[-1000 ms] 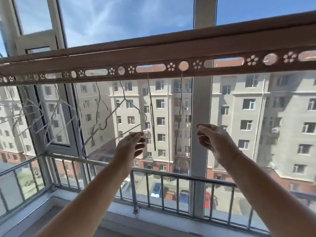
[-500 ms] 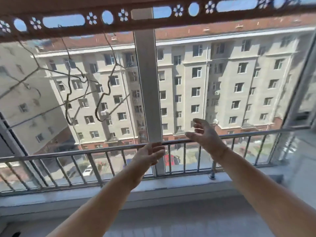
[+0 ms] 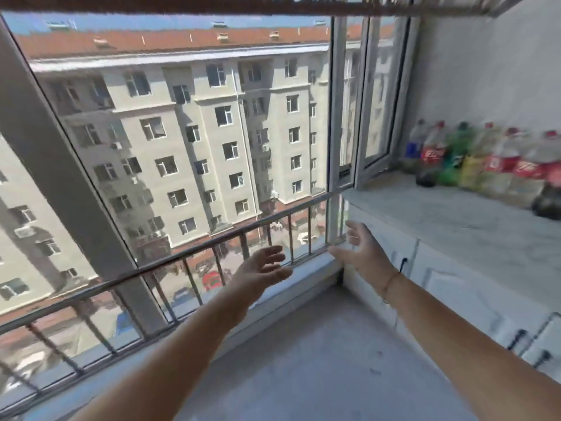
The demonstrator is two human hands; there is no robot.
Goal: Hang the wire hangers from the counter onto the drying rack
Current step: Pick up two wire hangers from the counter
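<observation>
The 2 hands stretch forward, left hand (image 3: 261,268) and right hand (image 3: 361,249), fingers spread loose, holding nothing. The marble counter (image 3: 440,214) lies just right of the right fingers, bottles (image 3: 473,159) along its back. Beyond, the railing (image 3: 182,256); the drying rack (image 3: 212,6) spans well above both.

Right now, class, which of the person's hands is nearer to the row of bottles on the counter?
Right. The right hand hovers open beside the counter, left of and below the bottles; the left hand is farther left, before the railing.
</observation>
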